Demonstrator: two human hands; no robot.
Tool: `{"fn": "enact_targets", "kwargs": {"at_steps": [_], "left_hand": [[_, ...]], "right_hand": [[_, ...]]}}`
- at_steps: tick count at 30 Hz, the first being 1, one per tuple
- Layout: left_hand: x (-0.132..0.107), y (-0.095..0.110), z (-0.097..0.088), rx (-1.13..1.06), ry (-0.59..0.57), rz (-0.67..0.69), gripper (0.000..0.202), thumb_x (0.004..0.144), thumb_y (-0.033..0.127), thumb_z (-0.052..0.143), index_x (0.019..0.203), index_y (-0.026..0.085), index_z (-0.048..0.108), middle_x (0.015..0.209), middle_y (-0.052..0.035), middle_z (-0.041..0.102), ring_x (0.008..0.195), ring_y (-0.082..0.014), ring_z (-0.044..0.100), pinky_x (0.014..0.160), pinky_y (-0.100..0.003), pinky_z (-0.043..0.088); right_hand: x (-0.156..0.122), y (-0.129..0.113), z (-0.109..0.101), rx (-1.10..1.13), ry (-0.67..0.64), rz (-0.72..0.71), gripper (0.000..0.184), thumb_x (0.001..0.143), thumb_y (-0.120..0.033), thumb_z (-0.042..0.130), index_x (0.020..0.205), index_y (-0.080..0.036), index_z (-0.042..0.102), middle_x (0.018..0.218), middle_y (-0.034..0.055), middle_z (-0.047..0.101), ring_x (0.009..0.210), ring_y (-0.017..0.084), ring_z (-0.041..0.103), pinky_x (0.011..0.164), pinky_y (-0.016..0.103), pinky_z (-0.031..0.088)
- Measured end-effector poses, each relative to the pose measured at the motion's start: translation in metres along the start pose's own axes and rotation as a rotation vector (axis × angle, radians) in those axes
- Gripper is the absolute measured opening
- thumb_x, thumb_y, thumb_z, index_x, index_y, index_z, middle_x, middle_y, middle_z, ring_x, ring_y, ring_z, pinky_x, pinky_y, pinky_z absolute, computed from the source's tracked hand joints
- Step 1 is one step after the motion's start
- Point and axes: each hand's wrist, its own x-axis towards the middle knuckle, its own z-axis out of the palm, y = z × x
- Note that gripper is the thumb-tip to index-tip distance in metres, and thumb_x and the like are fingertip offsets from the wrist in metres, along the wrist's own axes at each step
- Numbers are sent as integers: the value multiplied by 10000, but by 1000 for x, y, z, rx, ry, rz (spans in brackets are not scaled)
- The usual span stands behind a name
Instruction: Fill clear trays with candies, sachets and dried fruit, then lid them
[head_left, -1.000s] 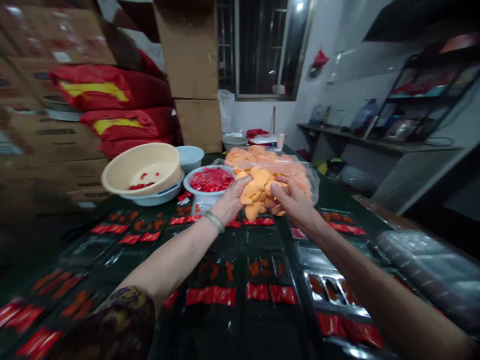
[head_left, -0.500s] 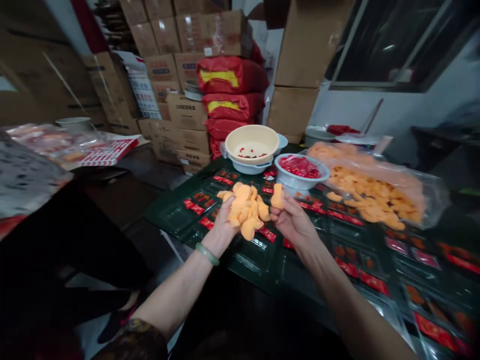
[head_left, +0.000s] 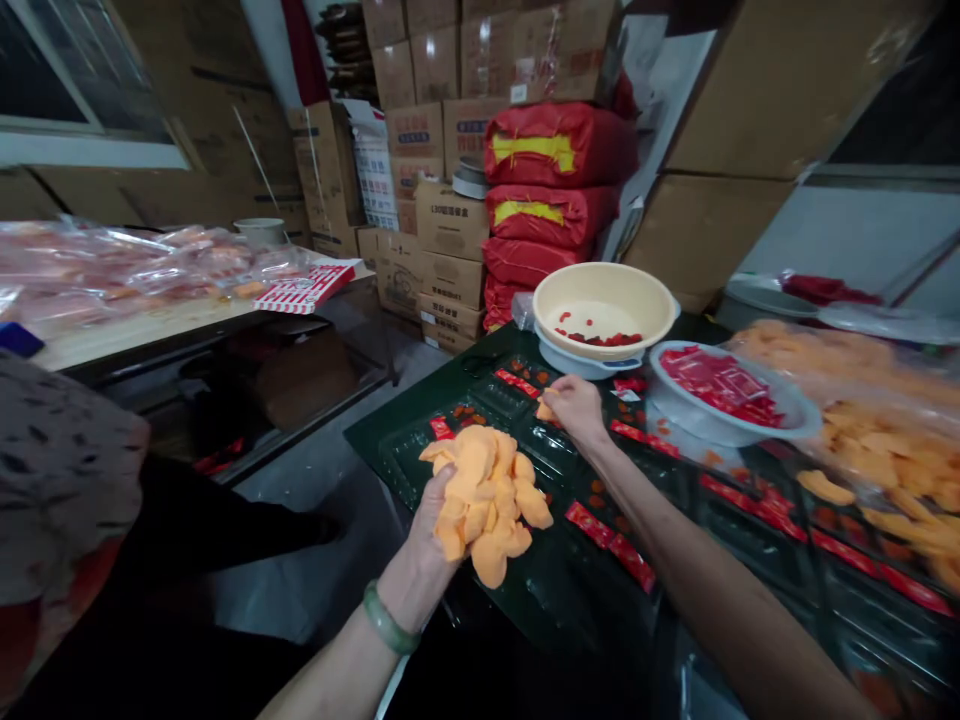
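Observation:
A heaped bunch of orange pieces, matt and curved, rests in my left hand. That hand wears a green bangle, and its fingers are mostly hidden under the pile. Farther off, my right hand pinches one orange piece low over the plastic trays, close to the tub stack; I cannot tell if the piece touches a tray. The clear compartment trays cover the dark green table. In several compartments lie red sachets and small reddish-brown bits.
Behind my right hand stands a cream basin with a few red bits. A pale tub of red sachets is beside it, then an open bag of orange pieces. Someone in a patterned top stands left, near a table with bagged goods.
My right hand has moved forward and away from my left hand, taking a single orange piece over the trays. The view has turned left, and my left hand sits lower with its pile.

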Motion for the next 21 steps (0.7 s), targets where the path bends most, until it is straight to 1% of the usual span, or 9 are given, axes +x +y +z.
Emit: {"fn": "enact_targets", "kwargs": {"at_steps": [2,4,7,10,12,15,17,18,21], "left_hand": [[-2,7,-3,-38,-13,19,308,656,384,682,892,188,654,942,-90,692,882,-271,658,769,-394,518],[-1,13,-7,-58,17,90,233,675,351,673,850,197,660,884,-64,700,842,-256,665,777,-383,517],[4,19,-12,-46,104,243,197,671,324,675,826,203,657,806,-35,692,771,-236,663,797,-375,508],[12,27,-17,-11,195,332,230,666,301,673,872,201,648,828,-35,679,837,-241,646,851,-369,484],[17,33,-22,-3,204,328,278,667,323,674,913,197,643,910,-51,673,911,-251,629,871,-375,475],[22,40,-27,-17,148,301,294,674,394,668,898,204,648,963,-62,666,958,-274,614,866,-407,483],[26,42,-27,-20,107,278,291,647,419,686,848,210,653,941,-60,674,963,-293,614,849,-417,496],[28,41,-26,-22,100,281,278,631,410,698,824,215,654,924,-54,680,952,-290,620,841,-410,504],[31,36,-23,-35,141,316,209,627,346,689,795,228,650,880,-28,693,893,-253,641,831,-373,520]], "right_hand": [[20,-14,31,-304,-57,-55,88,637,-205,594,723,-195,579,766,58,666,745,228,633,594,291,465],[35,-26,62,-481,-146,-72,172,654,-171,592,824,-187,612,911,112,677,885,285,629,694,350,467],[47,-36,102,-529,-256,-72,218,653,-122,620,871,-135,631,1015,198,650,996,333,597,776,388,448],[48,-37,116,-472,-366,-70,133,739,-224,606,816,-119,636,967,205,655,980,314,607,756,353,457],[42,-36,103,-406,-422,-84,248,851,-341,475,876,-144,625,954,158,660,891,246,638,673,295,472],[12,-34,59,-191,-549,-134,384,912,-465,290,1036,-219,557,964,63,647,667,139,633,477,217,436],[-20,-32,29,108,-751,-184,337,835,-487,466,1044,-230,532,896,28,630,605,121,599,425,199,410],[-38,-30,18,174,-777,-200,336,756,-450,595,1000,-226,536,815,4,619,587,116,577,436,195,417],[-79,-27,-2,241,-619,-281,231,694,-337,676,861,-213,576,699,-22,586,567,102,531,488,201,427]]}}
